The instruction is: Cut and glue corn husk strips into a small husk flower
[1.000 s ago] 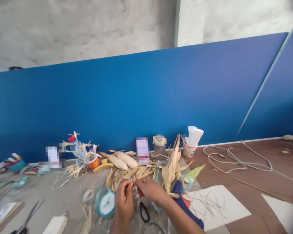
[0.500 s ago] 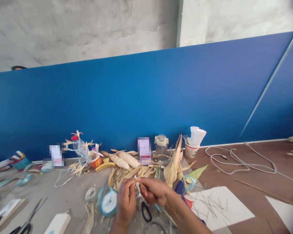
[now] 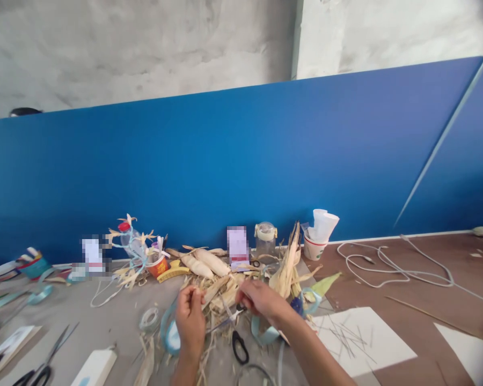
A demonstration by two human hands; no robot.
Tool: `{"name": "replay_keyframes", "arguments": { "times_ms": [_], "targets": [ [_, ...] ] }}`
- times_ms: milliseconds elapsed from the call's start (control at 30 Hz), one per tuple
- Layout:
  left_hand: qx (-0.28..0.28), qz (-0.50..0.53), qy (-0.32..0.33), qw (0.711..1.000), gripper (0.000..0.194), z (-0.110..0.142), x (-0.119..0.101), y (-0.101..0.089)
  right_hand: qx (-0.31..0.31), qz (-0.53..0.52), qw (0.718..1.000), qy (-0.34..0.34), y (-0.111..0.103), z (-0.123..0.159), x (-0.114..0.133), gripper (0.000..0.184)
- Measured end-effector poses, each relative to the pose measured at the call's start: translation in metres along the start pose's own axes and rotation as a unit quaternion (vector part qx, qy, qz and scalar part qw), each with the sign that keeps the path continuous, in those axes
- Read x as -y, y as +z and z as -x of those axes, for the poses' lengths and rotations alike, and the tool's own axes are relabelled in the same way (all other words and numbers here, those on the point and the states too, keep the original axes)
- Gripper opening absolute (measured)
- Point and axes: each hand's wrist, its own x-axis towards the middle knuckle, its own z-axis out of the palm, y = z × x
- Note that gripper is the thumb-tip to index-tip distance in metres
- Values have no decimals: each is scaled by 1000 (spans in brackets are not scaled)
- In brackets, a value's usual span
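Observation:
My left hand [image 3: 190,317] is raised over the table's middle, thumb and fingers pinched together. A tiny pale bit shows at its fingertips, too small to name. My right hand [image 3: 261,301] is apart from it on the right, fingers curled downward close to the scissors [image 3: 240,347] with black handles. What its fingertips hold, if anything, is hidden. Beyond both hands spreads a pile of dry corn husks [image 3: 221,289]. A roll of light blue ribbon [image 3: 172,335] is partly covered by my left hand, and a loop of ribbon [image 3: 264,332] lies below my right.
Another pair of scissors [image 3: 44,364] and a white box [image 3: 95,368] lie front left. Thin sticks [image 3: 348,335] rest on white paper at right. Behind stand a husk-decorated bottle [image 3: 131,241], a jar [image 3: 265,239] and a paper cup [image 3: 315,249]. A white cable [image 3: 394,273] curls at right.
My hands have moved apart from where they met over the pile. The left went left, the right slightly right. The thin pale strip between them is no longer seen there.

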Motion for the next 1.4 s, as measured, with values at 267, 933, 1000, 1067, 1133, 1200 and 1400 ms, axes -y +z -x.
{"name": "replay_keyframes", "arguments": {
  "times_ms": [267, 933, 1000, 1067, 1133, 1200, 1400],
  "targets": [
    [17, -20, 29, 999, 24, 18, -6, 9, -12, 301, 951, -73, 30, 2, -10, 27],
    [61, -57, 7, 996, 23, 2, -5, 0, 22, 122, 992, -28, 25, -2, -14, 28],
    [92, -32, -3, 995, 23, 6, -11, 3, 4, 111, 993, -33, 23, -8, -20, 30],
    [115, -23, -9, 993, 23, 11, -16, 6, -22, 127, 990, -49, 23, -11, -22, 27],
    [121, -30, 1, 992, 23, 15, -17, 8, -49, 173, 981, -70, 24, -10, -19, 24],
    [130, -51, 23, 990, 22, 19, -16, 9, -61, 230, 967, -86, 25, -7, -13, 25],
    [152, -107, 97, 978, 19, 23, -9, 8, -61, 341, 935, -76, 31, 1, -6, 44]
  ]
}}
